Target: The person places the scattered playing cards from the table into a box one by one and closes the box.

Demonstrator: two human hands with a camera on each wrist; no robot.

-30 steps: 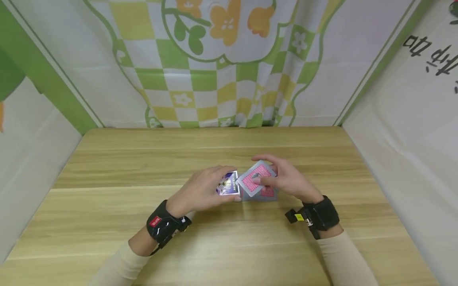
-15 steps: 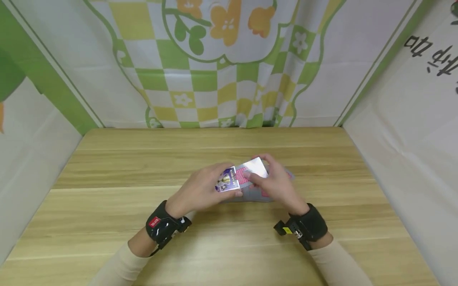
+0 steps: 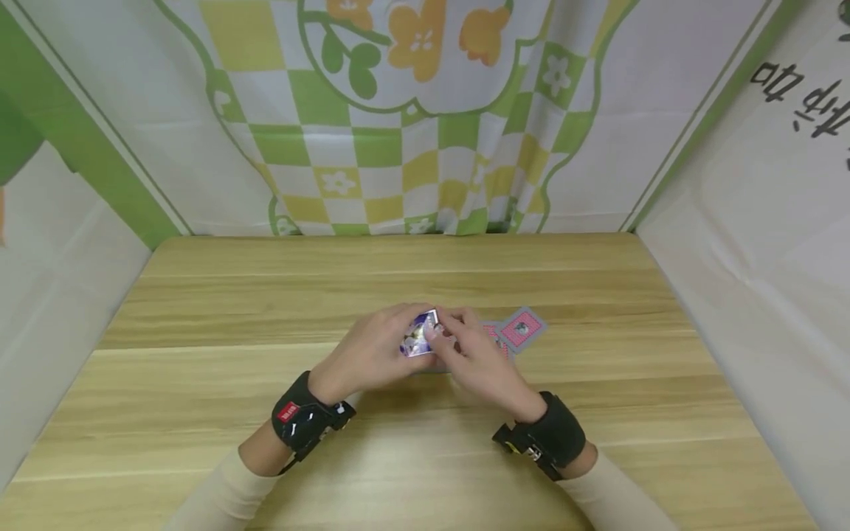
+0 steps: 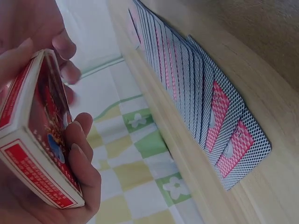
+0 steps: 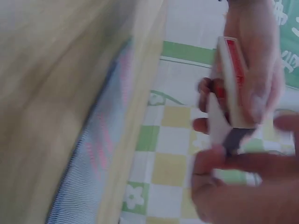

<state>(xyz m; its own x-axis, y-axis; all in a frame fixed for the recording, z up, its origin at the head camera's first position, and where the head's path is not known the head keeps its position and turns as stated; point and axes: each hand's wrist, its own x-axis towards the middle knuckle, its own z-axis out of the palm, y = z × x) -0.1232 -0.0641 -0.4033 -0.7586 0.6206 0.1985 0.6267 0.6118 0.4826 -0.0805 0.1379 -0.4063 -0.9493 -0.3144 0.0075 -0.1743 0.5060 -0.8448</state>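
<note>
The left hand point(image 3: 377, 345) grips a small card box, purple and shiny on top point(image 3: 415, 336); in the left wrist view the box point(image 4: 39, 182) shows red and white sides with fingers curled round it. The right hand point(image 3: 488, 363) is at the box's right end, its thumb over the top. In the right wrist view, blurred right fingers point(image 5: 208, 170) pinch near a white flap or card point(image 5: 218, 121) at the box's end; which it is I cannot tell. Below the hands, overlapping red-backed cards point(image 4: 205, 107) lie spread in a row.
One red-backed card point(image 3: 522, 330) lies angled at the right end of the spread. The wooden table point(image 3: 232, 310) reaches back to a green and yellow checked curtain point(image 3: 385, 147). White cloth walls point(image 3: 744, 243) stand on both sides.
The right hand has moved left to the box, and the card it held in front of the box no longer shows. The angled card at the right has come into view. The left hand has barely moved.
</note>
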